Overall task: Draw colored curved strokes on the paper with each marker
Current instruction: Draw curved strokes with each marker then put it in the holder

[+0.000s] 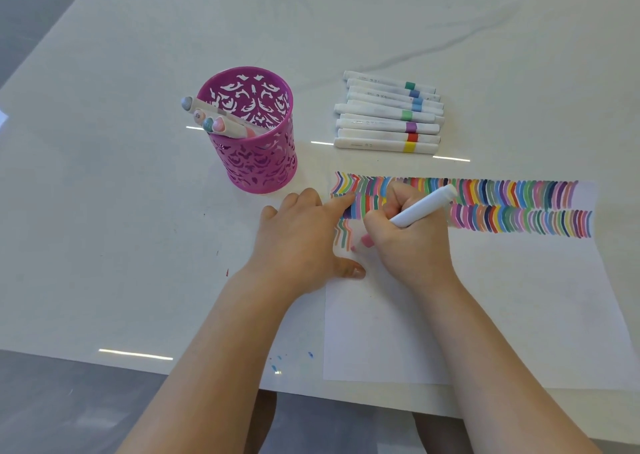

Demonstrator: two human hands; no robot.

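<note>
A white sheet of paper (502, 315) lies on the table, with two full rows of coloured curved strokes (519, 207) along its top and a short third row at the left. My right hand (408, 242) is shut on a white marker (422, 207) with a pink band, its tip touching the paper beside the third row. My left hand (304, 235) lies flat with fingers spread on the paper's left edge, index finger on the strokes.
A magenta cut-out pen cup (256, 142) holding several markers stands to the left of the paper. Several capped white markers (388, 117) with coloured bands lie in a row behind the paper. Small ink marks dot the white table (121, 211) near its front edge.
</note>
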